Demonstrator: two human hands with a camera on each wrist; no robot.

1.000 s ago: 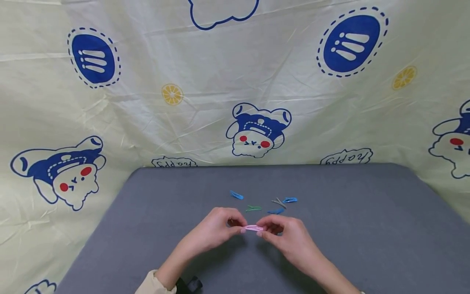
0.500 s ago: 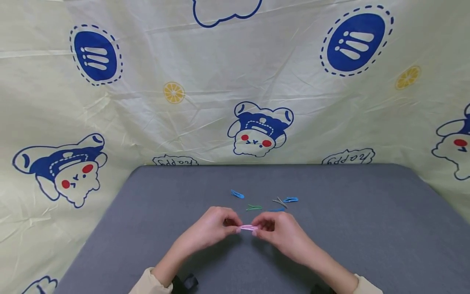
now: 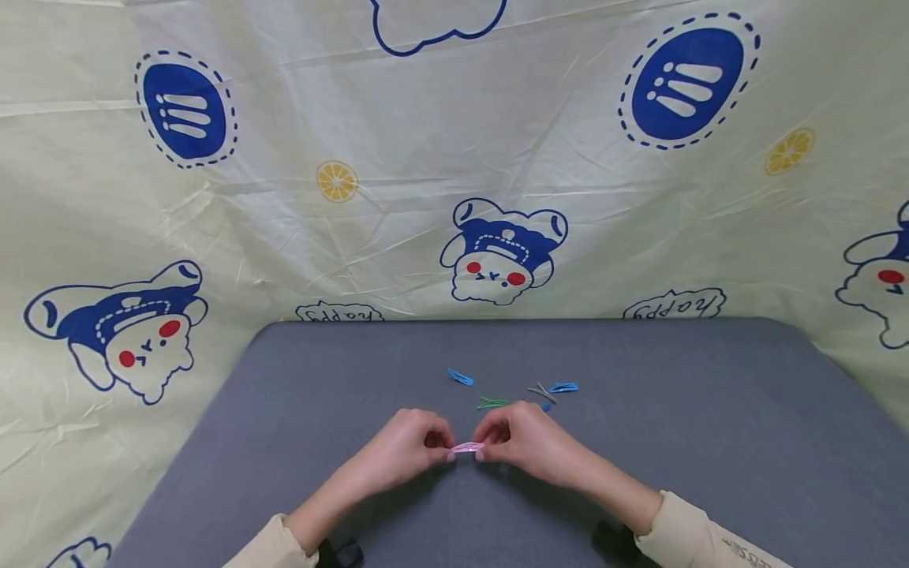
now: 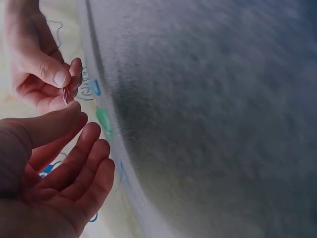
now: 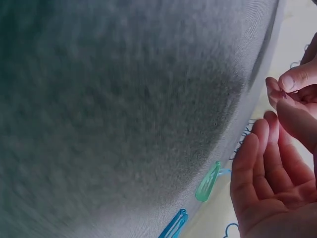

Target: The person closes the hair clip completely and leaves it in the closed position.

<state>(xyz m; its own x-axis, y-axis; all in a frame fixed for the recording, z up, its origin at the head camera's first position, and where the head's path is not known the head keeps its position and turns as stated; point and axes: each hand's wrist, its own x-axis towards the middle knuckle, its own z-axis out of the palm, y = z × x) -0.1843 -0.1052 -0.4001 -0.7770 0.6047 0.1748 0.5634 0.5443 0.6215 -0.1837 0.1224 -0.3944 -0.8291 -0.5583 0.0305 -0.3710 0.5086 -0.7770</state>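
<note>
The left hand [image 3: 408,448] pinches one end of the pink clip [image 3: 467,447], a slim, slightly arched loop bridging both grips, its middle exposed, above finely woven grey cloth [image 3: 710,442]. Behind lies a teardrop-shaped green clip [image 5: 208,182]; the right hand [image 3: 531,443] pinches the pink clip's other end.

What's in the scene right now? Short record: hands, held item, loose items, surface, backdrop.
Left hand: pinches one end of pink clip
Right hand: pinches other end
Held item: pink clip, above table
Loose items: green clip, gray clip, three blue clips, one mostly hidden behind right hand
Surface: gray table
Backdrop: pale printed cloth
</note>
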